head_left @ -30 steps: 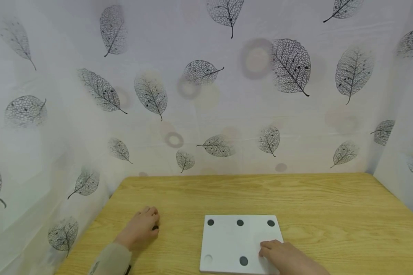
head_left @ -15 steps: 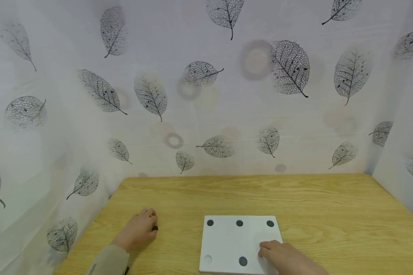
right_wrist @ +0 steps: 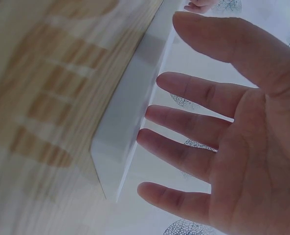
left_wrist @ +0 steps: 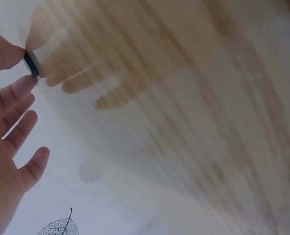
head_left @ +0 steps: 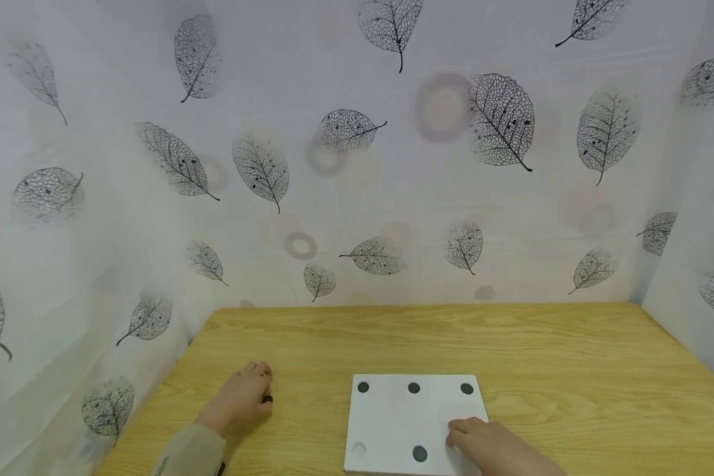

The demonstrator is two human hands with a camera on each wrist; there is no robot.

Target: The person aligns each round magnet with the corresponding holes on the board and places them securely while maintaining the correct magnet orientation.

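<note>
My left hand (head_left: 240, 398) is low over the left part of the table. It pinches a small black disc (left_wrist: 31, 63) between thumb and index finger, on edge at the tabletop in the left wrist view. The other fingers are spread. My right hand (head_left: 496, 444) rests its fingertips on the right part of a white rectangular board (head_left: 393, 420). In the right wrist view those fingers (right_wrist: 184, 120) are extended and hold nothing. Several dark round discs sit on the board, one of them a disc (head_left: 420, 453) near its front edge. A shallow round recess (head_left: 359, 451) shows at its front left corner.
The wood-grain table (head_left: 571, 370) reaches back to a pale curtain (head_left: 393, 185) printed with leaves. The curtain also hangs along the left and right sides. Bare wood lies between my left hand and the board, and to the board's right.
My left hand, with the disc, has shifted very slightly left. The view has tilted a little. My right hand and the board have kept their places.
</note>
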